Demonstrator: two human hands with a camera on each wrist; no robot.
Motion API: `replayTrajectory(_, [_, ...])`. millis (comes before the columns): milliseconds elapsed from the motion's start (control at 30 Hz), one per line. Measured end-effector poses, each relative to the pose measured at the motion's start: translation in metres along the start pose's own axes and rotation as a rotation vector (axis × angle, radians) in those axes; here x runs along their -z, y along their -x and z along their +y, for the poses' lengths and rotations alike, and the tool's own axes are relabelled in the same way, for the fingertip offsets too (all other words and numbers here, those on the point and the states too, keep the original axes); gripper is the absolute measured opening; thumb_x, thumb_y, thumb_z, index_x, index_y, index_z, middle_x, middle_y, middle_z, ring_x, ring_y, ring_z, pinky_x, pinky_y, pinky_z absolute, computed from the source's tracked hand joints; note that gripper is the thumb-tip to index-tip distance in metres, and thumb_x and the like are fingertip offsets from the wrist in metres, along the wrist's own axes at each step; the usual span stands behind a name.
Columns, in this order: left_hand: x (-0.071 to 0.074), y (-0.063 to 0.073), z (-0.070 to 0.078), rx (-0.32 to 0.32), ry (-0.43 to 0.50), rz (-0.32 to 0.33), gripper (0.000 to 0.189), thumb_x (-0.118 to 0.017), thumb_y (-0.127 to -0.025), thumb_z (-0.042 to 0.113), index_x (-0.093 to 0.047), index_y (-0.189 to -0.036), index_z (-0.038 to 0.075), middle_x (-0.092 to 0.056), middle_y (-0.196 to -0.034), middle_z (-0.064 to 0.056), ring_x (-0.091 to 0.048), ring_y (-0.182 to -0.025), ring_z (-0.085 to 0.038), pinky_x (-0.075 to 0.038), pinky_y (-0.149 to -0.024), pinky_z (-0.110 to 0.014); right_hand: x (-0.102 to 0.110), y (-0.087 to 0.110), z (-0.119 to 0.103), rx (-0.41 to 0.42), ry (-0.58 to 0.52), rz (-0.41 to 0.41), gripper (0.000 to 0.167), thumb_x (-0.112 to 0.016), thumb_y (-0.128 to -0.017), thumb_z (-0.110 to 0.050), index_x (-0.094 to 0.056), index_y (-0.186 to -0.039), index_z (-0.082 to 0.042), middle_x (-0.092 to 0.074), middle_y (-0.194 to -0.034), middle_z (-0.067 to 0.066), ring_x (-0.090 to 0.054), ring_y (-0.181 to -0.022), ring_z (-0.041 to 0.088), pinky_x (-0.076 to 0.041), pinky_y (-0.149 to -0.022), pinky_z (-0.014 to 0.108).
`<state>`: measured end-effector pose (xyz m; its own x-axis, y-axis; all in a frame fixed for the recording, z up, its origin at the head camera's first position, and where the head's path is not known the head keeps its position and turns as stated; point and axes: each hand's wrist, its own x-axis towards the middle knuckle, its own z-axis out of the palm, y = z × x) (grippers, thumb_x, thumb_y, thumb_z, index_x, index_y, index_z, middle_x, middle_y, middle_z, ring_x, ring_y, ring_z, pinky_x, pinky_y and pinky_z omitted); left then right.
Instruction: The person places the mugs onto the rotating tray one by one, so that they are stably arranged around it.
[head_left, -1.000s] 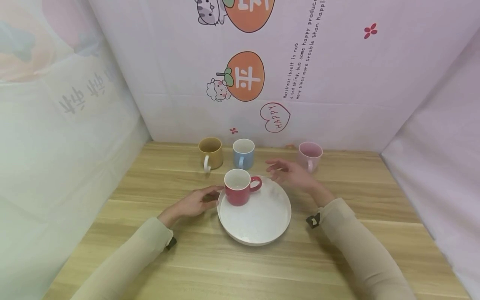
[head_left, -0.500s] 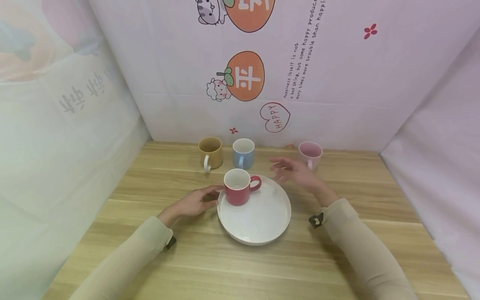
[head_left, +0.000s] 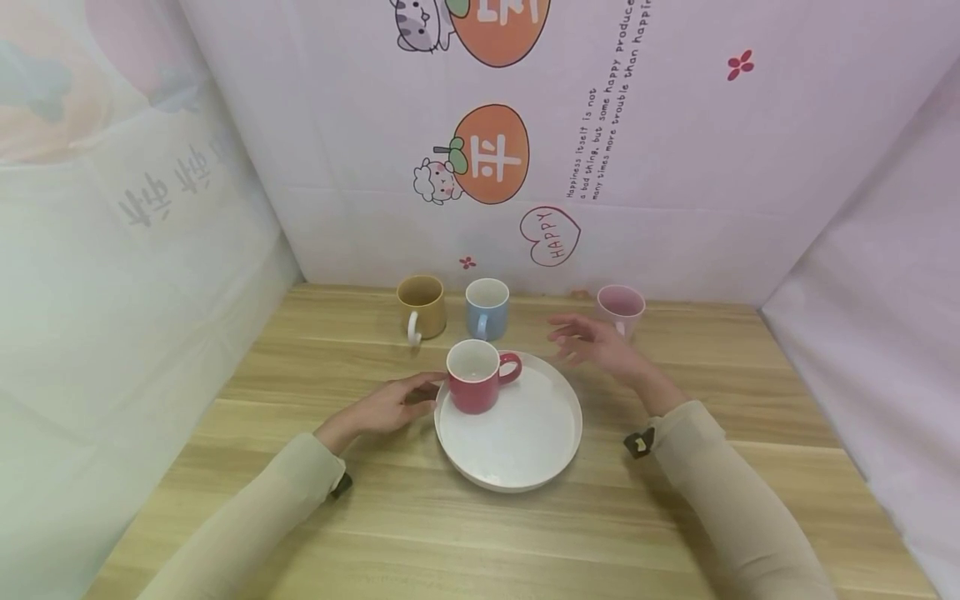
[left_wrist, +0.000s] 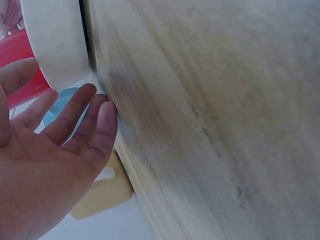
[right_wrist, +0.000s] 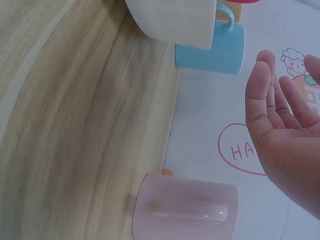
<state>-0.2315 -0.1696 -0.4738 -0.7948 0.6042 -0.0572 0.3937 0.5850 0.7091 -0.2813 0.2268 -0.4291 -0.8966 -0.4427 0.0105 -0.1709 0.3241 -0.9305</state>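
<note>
A red mug (head_left: 473,390) with a white inside stands upright on the left part of a round white tray (head_left: 517,442), its handle pointing right. My left hand (head_left: 393,404) is at the tray's left rim beside the mug, fingers loosely bent; in the left wrist view the palm (left_wrist: 45,165) holds nothing. Whether its fingertips touch the mug or rim, I cannot tell. Above the tray's back right edge hovers my right hand (head_left: 600,346), relaxed and holding nothing, just in front of a pink mug (head_left: 621,304) that it partly covers. The right wrist view shows the pink mug (right_wrist: 185,207) apart from that hand.
Along the back of the wooden table (head_left: 480,542) stand a mustard mug (head_left: 422,308) with a white handle and a light blue mug (head_left: 487,310). A printed white cloth (head_left: 360,208) rises behind them, with more cloth at both sides.
My right hand has drifted slightly right, away from the red mug and toward the pink one. The left hand, tray and mugs stay in place.
</note>
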Motion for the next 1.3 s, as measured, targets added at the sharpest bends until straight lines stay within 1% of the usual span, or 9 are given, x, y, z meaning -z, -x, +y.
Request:
replayTrajectory(133, [-0.001, 0.001, 0.0, 0.002, 0.021, -0.002, 0.05, -0.059, -0.101, 0.022, -0.043, -0.149, 0.022, -0.058, -0.143, -0.007, -0.058, -0.13, -0.026, -0.044, -0.113, -0.049, 0.002, 0.001, 0.001, -0.009, -0.008, 0.001, 0.045, -0.06, -0.1, -0.02, -0.05, -0.143, -0.008, -0.058, -0.133, 0.03, -0.064, -0.105, 0.051, -0.056, -0.088, 0.059])
replayTrajectory(333, [0.0, 0.002, 0.0, -0.001, -0.028, -0.002, 0.056, -0.058, -0.101, 0.026, -0.039, -0.154, 0.019, -0.059, -0.143, -0.011, -0.057, -0.131, -0.029, -0.042, -0.114, -0.051, 0.006, 0.003, 0.005, 0.004, -0.004, -0.001, 0.046, -0.06, -0.1, -0.017, -0.049, -0.143, -0.005, -0.057, -0.133, 0.033, -0.064, -0.106, 0.05, -0.057, -0.088, 0.057])
replayTrajectory(533, [0.0, 0.002, 0.001, 0.002, 0.019, -0.009, 0.052, -0.058, -0.101, 0.025, -0.042, -0.15, 0.019, -0.06, -0.141, -0.012, -0.057, -0.131, -0.029, -0.043, -0.113, -0.052, 0.012, 0.007, 0.006, 0.003, -0.018, 0.004, 0.047, -0.059, -0.1, -0.015, -0.047, -0.144, -0.004, -0.055, -0.135, 0.034, -0.063, -0.107, 0.05, -0.056, -0.09, 0.059])
replayTrajectory(633, [0.0, 0.002, 0.001, 0.004, 0.027, -0.013, 0.054, -0.058, -0.102, 0.025, -0.039, -0.152, 0.017, -0.06, -0.141, -0.013, -0.057, -0.131, -0.03, -0.042, -0.114, -0.052, 0.014, 0.01, 0.006, 0.005, -0.024, 0.01, 0.046, -0.059, -0.1, -0.015, -0.048, -0.144, -0.004, -0.055, -0.136, 0.034, -0.066, -0.105, 0.045, -0.057, -0.089, 0.058])
replayTrajectory(767, [0.0, 0.002, 0.0, 0.009, 0.002, -0.016, 0.057, -0.058, -0.102, 0.027, -0.038, -0.154, 0.018, -0.06, -0.141, -0.012, -0.056, -0.132, -0.029, -0.04, -0.115, -0.053, 0.017, 0.013, 0.006, 0.003, -0.021, 0.017, 0.046, -0.059, -0.1, -0.013, -0.047, -0.143, -0.002, -0.055, -0.135, 0.035, -0.068, -0.103, 0.039, -0.057, -0.089, 0.056])
replayTrajectory(967, [0.001, 0.002, -0.001, -0.007, 0.023, -0.01, 0.051, -0.058, -0.101, 0.026, -0.042, -0.15, 0.019, -0.061, -0.139, -0.012, -0.057, -0.13, -0.03, -0.045, -0.111, -0.052, 0.02, 0.015, 0.008, -0.002, -0.024, 0.025, 0.047, -0.059, -0.1, -0.015, -0.047, -0.144, -0.003, -0.054, -0.136, 0.034, -0.068, -0.104, 0.039, -0.057, -0.089, 0.056])
replayTrajectory(1100, [0.001, 0.002, -0.001, -0.009, 0.025, -0.008, 0.053, -0.059, -0.101, 0.026, -0.04, -0.15, 0.017, -0.062, -0.137, -0.013, -0.058, -0.129, -0.03, -0.048, -0.107, -0.051, 0.023, 0.017, 0.012, -0.001, -0.028, 0.031, 0.047, -0.059, -0.101, -0.017, -0.047, -0.144, -0.003, -0.054, -0.136, 0.035, -0.071, -0.099, 0.027, -0.058, -0.089, 0.054])
replayTrajectory(1200, [0.001, 0.002, 0.0, -0.004, 0.006, -0.01, 0.055, -0.058, -0.101, 0.026, -0.04, -0.152, 0.015, -0.062, -0.138, -0.013, -0.058, -0.129, -0.03, -0.047, -0.109, -0.051, 0.026, 0.019, 0.014, 0.0, -0.028, 0.032, 0.047, -0.058, -0.101, -0.017, -0.046, -0.144, -0.003, -0.053, -0.135, 0.037, -0.071, -0.096, 0.021, -0.058, -0.089, 0.053])
replayTrajectory(1300, [0.001, 0.002, 0.001, -0.002, -0.002, -0.011, 0.054, -0.058, -0.102, 0.025, -0.041, -0.152, 0.016, -0.061, -0.139, -0.013, -0.058, -0.13, -0.029, -0.045, -0.111, -0.052, 0.029, 0.021, 0.015, -0.008, -0.019, 0.038, 0.047, -0.058, -0.101, -0.018, -0.047, -0.144, -0.003, -0.053, -0.135, 0.036, -0.071, -0.097, 0.022, -0.059, -0.089, 0.051])
